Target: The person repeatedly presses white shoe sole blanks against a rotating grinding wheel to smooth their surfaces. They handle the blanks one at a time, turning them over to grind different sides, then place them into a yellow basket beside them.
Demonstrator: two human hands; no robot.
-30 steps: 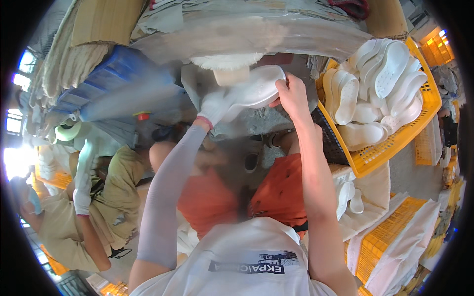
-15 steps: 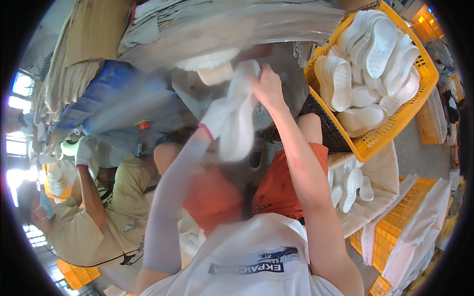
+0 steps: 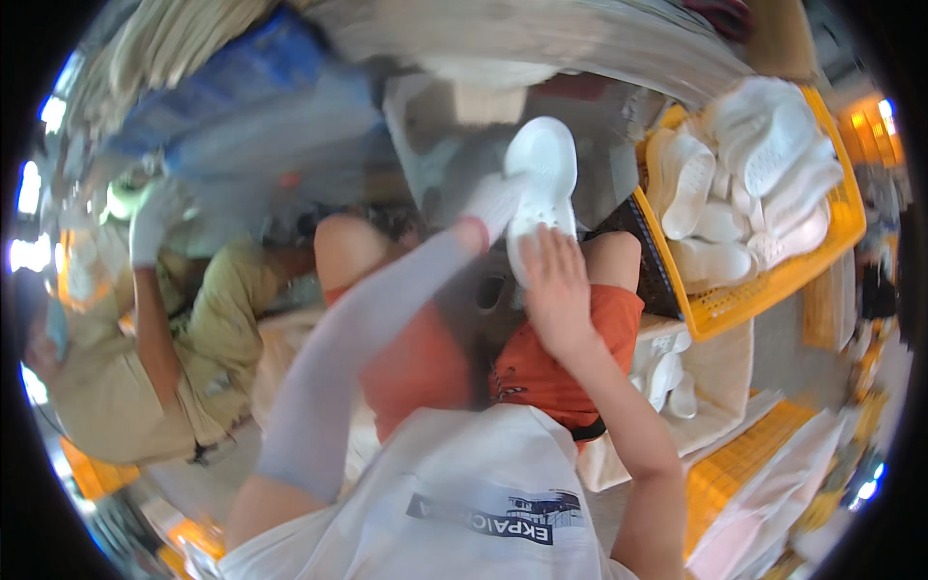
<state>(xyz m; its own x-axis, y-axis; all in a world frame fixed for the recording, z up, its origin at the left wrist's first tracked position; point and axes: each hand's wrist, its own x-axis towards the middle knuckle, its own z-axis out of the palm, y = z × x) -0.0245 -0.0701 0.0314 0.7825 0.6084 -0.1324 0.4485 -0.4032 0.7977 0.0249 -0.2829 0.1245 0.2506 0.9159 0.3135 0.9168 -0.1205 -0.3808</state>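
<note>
A white clog [image 3: 542, 155] with small holes is held upright over the gap between my knees. My left hand [image 3: 496, 205], in a white glove with a red cuff edge, grips its left side near the middle; motion blurs the fingers. From below, my bare right hand [image 3: 558, 295] lays its fingers over the clog's lower end. The right thumb is hidden. Beyond the clog stands a blurred grey bin-like surface [image 3: 414, 145].
To the right, a yellow crate [image 3: 754, 307] is piled with white clogs [image 3: 688, 188]. Below it is a cloth-lined container [image 3: 727, 372] with more clogs. At left sits a co-worker with a gloved hand [image 3: 150, 224]. A blue heap [image 3: 227, 92] lies at the far left.
My right hand has moved from the clog's upper end to its lower end. The clog now shows another face, and my left hand has shifted right with it. The head view has turned slightly.
</note>
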